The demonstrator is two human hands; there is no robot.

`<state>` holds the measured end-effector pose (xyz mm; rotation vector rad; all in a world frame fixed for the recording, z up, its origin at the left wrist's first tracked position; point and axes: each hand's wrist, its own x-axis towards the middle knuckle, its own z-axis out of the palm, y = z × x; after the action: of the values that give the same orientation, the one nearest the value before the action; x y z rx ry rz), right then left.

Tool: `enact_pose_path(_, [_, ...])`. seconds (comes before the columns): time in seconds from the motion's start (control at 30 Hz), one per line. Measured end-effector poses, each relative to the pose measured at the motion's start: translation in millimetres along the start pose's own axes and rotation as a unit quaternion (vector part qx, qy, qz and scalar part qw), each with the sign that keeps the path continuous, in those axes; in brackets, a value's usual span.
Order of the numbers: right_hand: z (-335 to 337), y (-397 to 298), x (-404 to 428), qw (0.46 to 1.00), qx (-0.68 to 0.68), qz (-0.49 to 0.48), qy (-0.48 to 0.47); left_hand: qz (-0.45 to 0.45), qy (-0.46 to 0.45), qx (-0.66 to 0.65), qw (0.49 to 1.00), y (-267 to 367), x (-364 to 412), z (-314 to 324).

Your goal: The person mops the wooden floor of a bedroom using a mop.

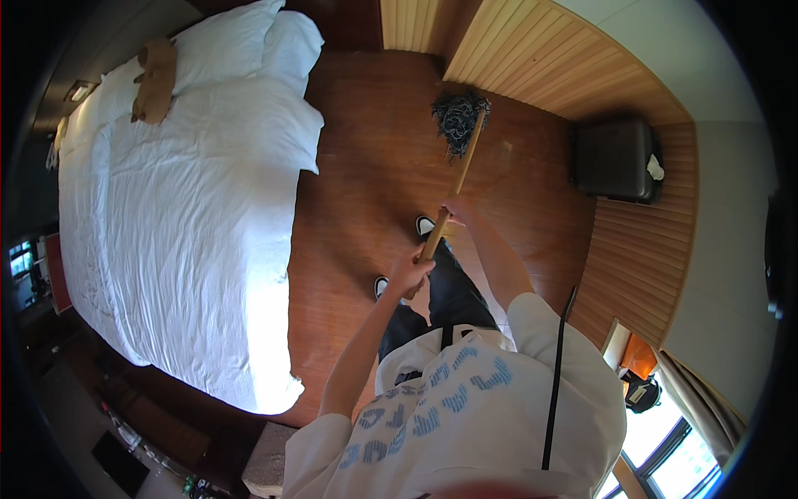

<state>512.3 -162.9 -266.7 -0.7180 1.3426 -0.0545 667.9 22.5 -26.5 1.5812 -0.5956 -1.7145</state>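
Observation:
A string mop with a wooden handle (464, 163) slants away from my body, its dark grey head (459, 122) resting on the reddish-brown wood floor. My left hand (412, 269) is closed round the handle near its lower end in the picture, close to my waist. Farther along, my right hand (454, 212) grips the same handle, nearer to the mop head. Both of my feet, in black and white shoes (425, 226), stand on the floor beneath the handle.
A bed with white bedding (187, 218) fills the left side, a brown plush toy (155, 81) by its pillows. At the right, a dark suitcase (614, 159) stands against wood-slat panelling (642, 249). A stone-like block (268, 458) is at the bed's foot.

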Motion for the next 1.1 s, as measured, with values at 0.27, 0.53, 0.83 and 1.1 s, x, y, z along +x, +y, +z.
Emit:
enact_pose_path(0.27, [104,-65,-124,0.992,-0.08,0.04,0.093,-0.031,-0.012,0.104,0.994,22,5,-10])
enact_pose_path(0.53, [183,-50,-205,0.958,-0.223,0.058,-0.168,-0.096,-0.024,-0.08,0.992,-5,-127,-79])
enact_pose_path(0.83, [262,46,-250,0.938,-0.119,0.176,-0.273,-0.133,0.148,0.411,0.89,-34,-264,-65])
enact_pose_path(1.1, [265,51,-266,0.94,-0.113,0.207,-0.246,-0.009,0.335,0.3,0.893,-54,-265,-35])
